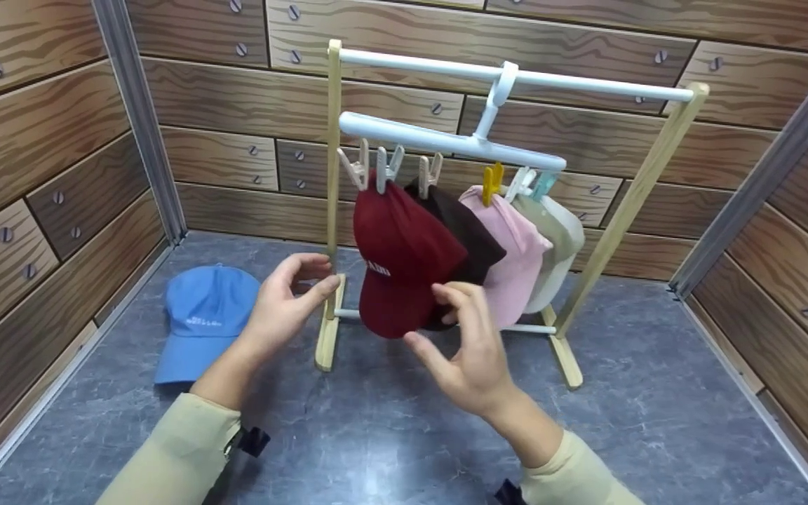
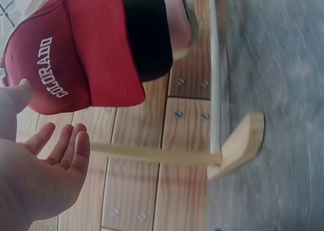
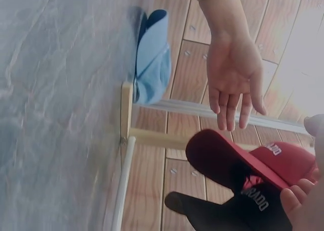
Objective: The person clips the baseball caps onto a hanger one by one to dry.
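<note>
A red cap point(image 1: 404, 259) lettered COLORADO hangs brim down from clothespins on a white hanger point(image 1: 446, 142). Behind it hang a black cap point(image 1: 470, 235), a pink cap point(image 1: 513, 259) and a beige and white cap point(image 1: 555, 238), each clipped at the top. My left hand point(image 1: 285, 301) is held to the left of the red cap, fingers loosely bent and holding nothing. Close by the red cap's right side is my right hand point(image 1: 470, 351), its thumb and fingers spread apart; whether a fingertip touches the cap, I cannot tell.
A blue cap point(image 1: 211, 308) lies on the grey marbled table point(image 1: 390, 435) at the left. The hanger hooks over the top rail point(image 1: 586, 82) of a wooden-legged rack, whose feet stand on the table. Wood-patterned walls enclose the back and sides.
</note>
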The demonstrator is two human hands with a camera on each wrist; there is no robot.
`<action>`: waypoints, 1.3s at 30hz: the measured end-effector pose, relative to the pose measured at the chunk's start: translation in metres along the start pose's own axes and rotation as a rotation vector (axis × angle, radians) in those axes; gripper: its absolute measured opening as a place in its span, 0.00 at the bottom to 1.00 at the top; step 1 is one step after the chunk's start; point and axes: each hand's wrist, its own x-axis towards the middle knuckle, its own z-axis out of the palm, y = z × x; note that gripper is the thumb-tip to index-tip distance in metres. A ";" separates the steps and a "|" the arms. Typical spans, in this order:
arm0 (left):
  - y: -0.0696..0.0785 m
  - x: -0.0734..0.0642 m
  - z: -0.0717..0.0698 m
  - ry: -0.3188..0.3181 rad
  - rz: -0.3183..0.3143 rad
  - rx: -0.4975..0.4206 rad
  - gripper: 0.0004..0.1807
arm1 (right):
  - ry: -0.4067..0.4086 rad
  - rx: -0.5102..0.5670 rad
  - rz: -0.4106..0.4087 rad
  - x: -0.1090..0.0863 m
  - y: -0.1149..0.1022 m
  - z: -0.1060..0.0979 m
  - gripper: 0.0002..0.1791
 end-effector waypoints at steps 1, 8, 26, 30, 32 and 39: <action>-0.002 0.000 -0.002 0.001 -0.002 0.005 0.21 | -0.009 0.008 -0.004 0.000 -0.001 0.003 0.37; -0.008 0.000 -0.019 0.025 -0.036 0.046 0.20 | -0.081 0.029 0.017 -0.002 -0.010 0.022 0.36; -0.013 0.009 -0.058 0.006 -0.175 0.100 0.25 | -0.371 0.174 0.288 0.002 -0.027 0.072 0.37; -0.018 0.011 -0.066 0.005 -0.173 0.148 0.27 | -0.447 0.198 0.345 0.004 -0.029 0.081 0.38; -0.019 0.011 -0.070 0.006 -0.173 0.173 0.28 | -0.487 0.196 0.363 0.005 -0.030 0.087 0.38; -0.026 0.014 -0.084 -0.013 -0.190 0.254 0.32 | -0.616 0.259 0.495 0.003 -0.027 0.111 0.40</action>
